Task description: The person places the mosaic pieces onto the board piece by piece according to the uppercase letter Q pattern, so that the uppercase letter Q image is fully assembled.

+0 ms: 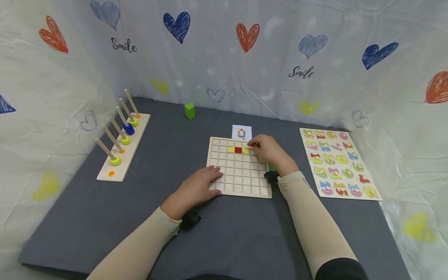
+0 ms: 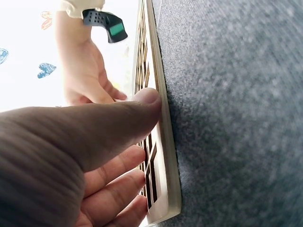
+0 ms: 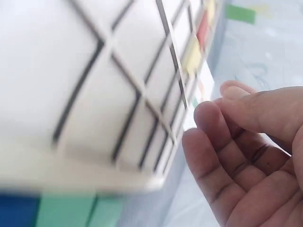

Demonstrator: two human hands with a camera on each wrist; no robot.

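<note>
A pale wooden grid board (image 1: 241, 181) lies on the dark grey table. Near its far edge sit two yellow tiles (image 1: 231, 149) with a red tile (image 1: 238, 150) between them. My left hand (image 1: 197, 186) rests on the board's near left corner; in the left wrist view its thumb (image 2: 118, 116) touches the edge. Over the far right corner is my right hand (image 1: 269, 151), thumb and forefinger close together. In the right wrist view that hand (image 3: 251, 151) has curled fingers; whether a small piece is between the fingertips is hidden. A card with a coloured letter Q (image 1: 242, 132) lies behind the board.
A wooden peg stand (image 1: 129, 155) with coloured rings stands at left. At right lies a letter puzzle board (image 1: 337, 163). A green cube (image 1: 189, 111) sits at the back. Green blocks (image 3: 66, 208) and a blue block (image 3: 16, 210) are beside the grid board's right edge.
</note>
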